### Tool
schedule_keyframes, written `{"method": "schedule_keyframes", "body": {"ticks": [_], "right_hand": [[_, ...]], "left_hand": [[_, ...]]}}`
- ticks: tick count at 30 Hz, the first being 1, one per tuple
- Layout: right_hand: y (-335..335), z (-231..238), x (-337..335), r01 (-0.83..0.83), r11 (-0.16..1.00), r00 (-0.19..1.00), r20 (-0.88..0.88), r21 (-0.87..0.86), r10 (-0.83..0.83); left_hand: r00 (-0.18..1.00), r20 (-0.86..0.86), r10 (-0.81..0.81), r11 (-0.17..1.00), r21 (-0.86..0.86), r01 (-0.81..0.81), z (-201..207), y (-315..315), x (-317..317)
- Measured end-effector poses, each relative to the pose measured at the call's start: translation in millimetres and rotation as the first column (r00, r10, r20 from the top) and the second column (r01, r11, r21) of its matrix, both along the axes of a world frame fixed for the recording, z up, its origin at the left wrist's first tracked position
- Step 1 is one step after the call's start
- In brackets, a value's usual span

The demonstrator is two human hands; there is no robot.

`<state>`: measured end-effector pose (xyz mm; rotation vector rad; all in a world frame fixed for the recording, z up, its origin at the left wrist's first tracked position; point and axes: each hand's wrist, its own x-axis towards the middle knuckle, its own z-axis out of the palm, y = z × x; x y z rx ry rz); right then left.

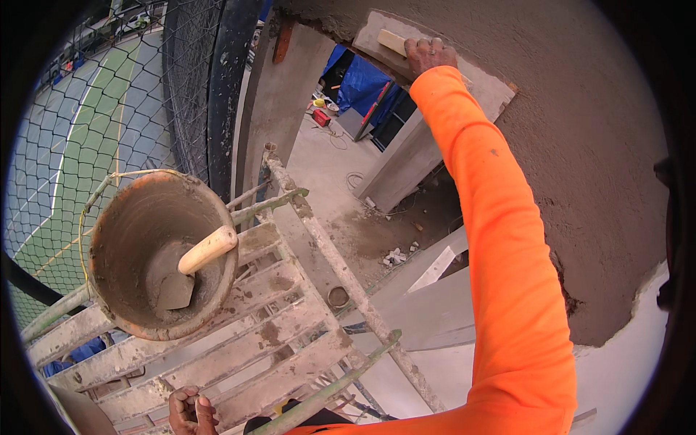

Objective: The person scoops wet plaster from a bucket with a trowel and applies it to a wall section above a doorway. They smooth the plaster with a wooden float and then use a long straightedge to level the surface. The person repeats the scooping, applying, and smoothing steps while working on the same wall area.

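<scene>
High on the right, my right hand (429, 56) is wrapped round the handle of a wide plastering float (487, 87), whose board lies against wet grey-brown plaster (587, 167) beside the edge of an opening. My right arm reaches up in an orange sleeve. Low in the view, my left hand (193, 411) hovers over the scaffold boards, its fingers loosely curled in with nothing visible in them. A mortar-stained bucket (105, 239) stands on the boards to the left. Inside it rests a trowel with a pale wooden handle (209, 249), its blade in the leftover mortar.
Slatted scaffold boards (246, 341) and crusted metal tubes (330, 261) cross the middle, with the floor far below. Chain-link fencing (65, 159) borders a sports court on the left. Beneath the opening are a blue tarp (362, 83), a red machine (321, 117) and loose rubble (395, 256).
</scene>
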<state>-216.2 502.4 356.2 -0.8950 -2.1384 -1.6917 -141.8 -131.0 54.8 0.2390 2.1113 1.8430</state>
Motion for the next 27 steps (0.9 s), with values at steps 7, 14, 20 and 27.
{"method": "schedule_keyframes", "body": {"ticks": [7, 14, 20, 27], "right_hand": [[-53, 37, 166, -0.012, 1.0, 1.0, 0.022, -0.011, 0.012], [-136, 76, 308, 0.253, 0.966, 0.965, -0.086, 0.054, -0.248], [-209, 26, 337, -0.035, 0.974, 0.976, -0.216, -0.223, -0.014], [-342, -234, 273, -0.345, 0.266, 0.938, -0.344, -0.9, 0.054]], "left_hand": [[0.999, 0.044, 0.026, 0.999, 0.024, -0.027, -23, -26, -18], [0.995, 0.087, 0.048, 0.999, -0.02, -0.046, -60, -65, -34], [0.994, 0.108, 0.011, 0.997, 0.072, -0.019, -43, -58, -75], [0.974, 0.22, 0.059, 0.943, 0.307, -0.127, 20, 4, -208]]}}
